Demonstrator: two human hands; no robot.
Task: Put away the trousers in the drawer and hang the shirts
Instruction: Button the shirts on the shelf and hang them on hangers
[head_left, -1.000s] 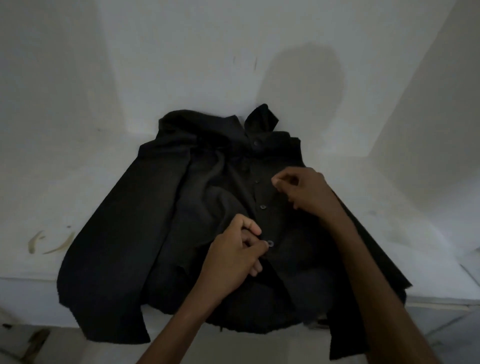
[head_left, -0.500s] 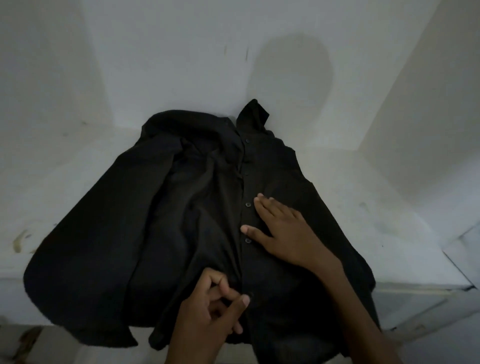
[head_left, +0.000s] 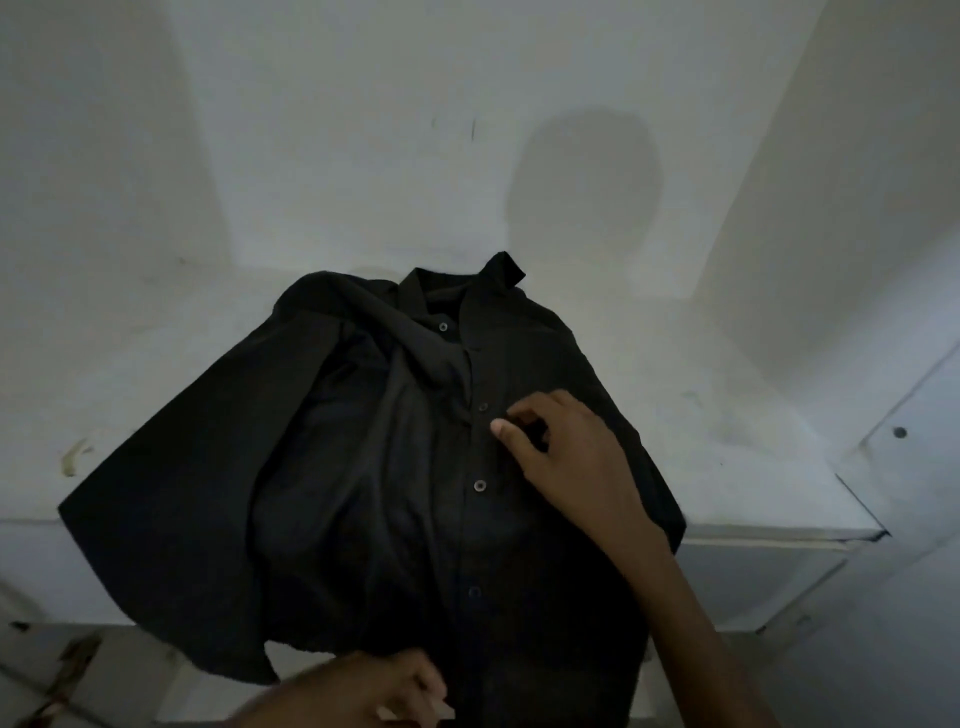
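Lying flat on white ledge (head_left: 727, 426): black button-up fabric shirt (head_left: 363, 467), collar toward wall, hem overhanging front edge. Right hand (head_left: 561, 447) rests on placket, fingers curled loose. Left hand (head_left: 363, 691) blurred at hem, grip unclear.

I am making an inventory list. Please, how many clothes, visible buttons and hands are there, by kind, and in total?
Black shirt: 1
Visible buttons on its front: 4
Hands: 2, left hand and right hand
Total: 7
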